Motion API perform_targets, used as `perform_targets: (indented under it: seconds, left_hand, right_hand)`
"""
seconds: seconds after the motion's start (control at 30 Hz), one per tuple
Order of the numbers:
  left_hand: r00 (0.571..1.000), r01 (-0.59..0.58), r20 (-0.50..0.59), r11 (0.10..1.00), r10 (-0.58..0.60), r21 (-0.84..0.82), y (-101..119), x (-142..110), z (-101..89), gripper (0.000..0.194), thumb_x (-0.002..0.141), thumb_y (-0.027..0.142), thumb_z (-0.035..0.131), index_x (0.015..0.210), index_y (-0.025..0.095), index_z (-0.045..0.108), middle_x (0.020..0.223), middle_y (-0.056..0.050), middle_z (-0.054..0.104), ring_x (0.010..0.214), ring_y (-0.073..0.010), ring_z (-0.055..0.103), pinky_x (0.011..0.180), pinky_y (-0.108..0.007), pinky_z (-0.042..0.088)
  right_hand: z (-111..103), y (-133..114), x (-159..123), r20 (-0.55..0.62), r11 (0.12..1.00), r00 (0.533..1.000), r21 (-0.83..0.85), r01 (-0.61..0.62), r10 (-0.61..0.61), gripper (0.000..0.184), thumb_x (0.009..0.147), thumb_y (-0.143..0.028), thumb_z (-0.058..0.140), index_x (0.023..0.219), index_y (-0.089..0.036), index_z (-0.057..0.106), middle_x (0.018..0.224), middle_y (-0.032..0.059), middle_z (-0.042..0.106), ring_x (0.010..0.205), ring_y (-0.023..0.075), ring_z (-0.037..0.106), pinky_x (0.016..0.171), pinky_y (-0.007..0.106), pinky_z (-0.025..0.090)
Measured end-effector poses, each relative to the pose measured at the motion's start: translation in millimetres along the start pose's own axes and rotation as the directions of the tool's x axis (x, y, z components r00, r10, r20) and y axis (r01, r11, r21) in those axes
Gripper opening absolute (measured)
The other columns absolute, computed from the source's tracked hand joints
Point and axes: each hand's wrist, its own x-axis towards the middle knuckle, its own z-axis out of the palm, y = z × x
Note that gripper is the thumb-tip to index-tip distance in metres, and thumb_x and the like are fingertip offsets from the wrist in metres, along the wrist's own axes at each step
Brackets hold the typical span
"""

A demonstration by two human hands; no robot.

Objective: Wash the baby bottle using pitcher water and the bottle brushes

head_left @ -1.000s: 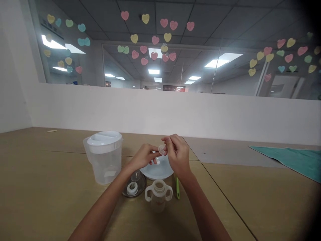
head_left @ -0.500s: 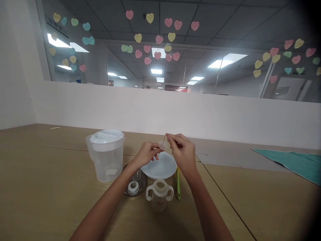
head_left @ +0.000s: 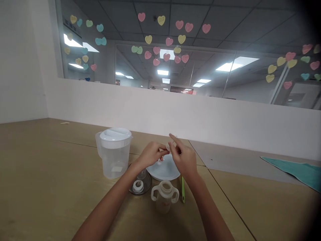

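Over the bowl, my left hand (head_left: 153, 154) pinches a small, pale round piece (head_left: 168, 146), partly hidden by fingers. My right hand (head_left: 184, 157) is close against it on the right, thumb near the piece and forefinger raised apart from the thumb. A thin wire-like rod (head_left: 176, 137) shows beside that forefinger; its lower part is hidden. Below my hands is a white bowl (head_left: 163, 174). In front of it stands an uncapped two-handled baby bottle (head_left: 164, 201), upright. A white ring (head_left: 137, 186) lies on a dark round tray (head_left: 148, 186) under my left forearm.
A lidded clear pitcher (head_left: 115, 157) stands to the left of the bowl. A green handle (head_left: 183, 190) lies by my right wrist. A teal cloth (head_left: 298, 170) is spread at the far right. Behind the table runs a white wall (head_left: 140, 110) with glass above.
The view has swung slightly left. My right hand has come nearer the round piece; its forefinger and thumb, earlier pinched on the thin rod, are now apart.
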Motion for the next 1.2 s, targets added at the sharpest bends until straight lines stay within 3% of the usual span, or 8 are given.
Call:
perform_targets:
  seconds: [0.1,0.3,0.67,0.77,0.87,0.97,1.1,1.2]
  left_hand:
    - [1.000,-0.001,0.011,1.000,0.001,0.022,-2,-1,-1.5,0.028,0.081,0.033,0.048,0.078,0.016,0.069,0.051,0.001,0.060,0.045,-0.0082,0.049,0.052,-0.019,0.034]
    - [0.999,-0.043,0.020,0.996,0.042,0.075,-4,0,1.7,0.024,0.078,0.032,0.053,0.072,0.016,0.070,0.057,0.000,0.064,0.051,-0.0100,0.052,0.052,-0.019,0.032]
    - [0.991,-0.074,-0.102,0.989,0.087,0.128,-3,-1,-4.7,0.029,0.083,0.034,0.048,0.079,0.016,0.070,0.072,-0.002,0.069,0.061,-0.0122,0.054,0.056,-0.020,0.033]
    - [0.989,-0.095,-0.107,0.990,0.107,0.108,-2,0,-1.5,0.027,0.083,0.032,0.048,0.079,0.016,0.070,0.074,-0.001,0.069,0.061,-0.0114,0.055,0.056,-0.020,0.035]
    - [0.984,-0.084,-0.150,0.993,0.096,0.084,0,2,2.5,0.021,0.081,0.028,0.053,0.081,0.017,0.071,0.079,-0.001,0.071,0.066,-0.0121,0.058,0.059,-0.019,0.038]
    - [0.980,-0.092,-0.174,0.995,0.095,0.026,5,4,6.4,0.018,0.078,0.029,0.057,0.084,0.019,0.071,0.085,-0.001,0.071,0.067,-0.0118,0.060,0.063,-0.019,0.042]
    - [0.984,-0.115,-0.133,0.993,0.118,0.030,3,8,9.2,0.019,0.079,0.031,0.056,0.084,0.019,0.071,0.085,-0.002,0.071,0.068,-0.0121,0.060,0.063,-0.020,0.042]
    - [0.990,-0.104,-0.079,0.986,0.115,0.129,-10,10,8.0,0.019,0.079,0.030,0.056,0.084,0.020,0.071,0.084,-0.002,0.071,0.071,-0.0133,0.060,0.062,-0.020,0.040]
  right_hand:
    - [-1,-2,0,-0.088,1.000,0.996,0.016,-0.009,0.010,0.039,0.087,-0.035,0.043,0.121,-0.020,0.055,0.055,-0.0023,0.059,0.046,0.0088,0.047,0.050,0.019,0.034]
    - [5,9,0,-0.081,0.992,0.996,0.122,-0.037,0.047,0.031,0.085,-0.032,0.044,0.096,-0.018,0.069,0.083,0.0068,0.070,0.060,0.0136,0.059,0.057,0.023,0.041]
    - [26,7,-5,0.009,0.982,0.986,0.098,-0.164,0.164,0.028,0.085,-0.040,0.043,0.090,-0.017,0.059,0.052,-0.0037,0.051,0.048,0.0118,0.046,0.049,0.021,0.030]
    - [17,7,-2,0.015,0.991,0.993,0.061,-0.120,0.119,0.025,0.087,-0.037,0.040,0.074,-0.019,0.052,0.052,-0.0044,0.048,0.048,0.0105,0.043,0.048,0.021,0.026]
    - [-6,1,2,-0.135,0.997,0.987,0.022,-0.079,0.082,0.026,0.087,-0.032,0.041,0.066,-0.019,0.046,0.052,-0.0052,0.043,0.047,0.0090,0.037,0.048,0.021,0.026]
    - [-36,-6,5,-0.349,0.994,0.931,0.057,-0.090,0.104,0.025,0.086,-0.032,0.045,0.064,-0.019,0.045,0.050,-0.0064,0.038,0.046,0.0081,0.033,0.048,0.021,0.027]
    - [-64,-8,8,-0.498,0.989,0.854,0.078,-0.124,0.147,0.025,0.084,-0.034,0.051,0.064,-0.019,0.046,0.049,-0.0067,0.035,0.045,0.0076,0.032,0.046,0.022,0.028]
    - [-80,4,8,-0.655,0.983,0.735,0.093,-0.157,0.179,0.021,0.084,-0.037,0.051,0.071,-0.020,0.050,0.058,-0.0037,0.042,0.049,0.0093,0.038,0.046,0.024,0.030]
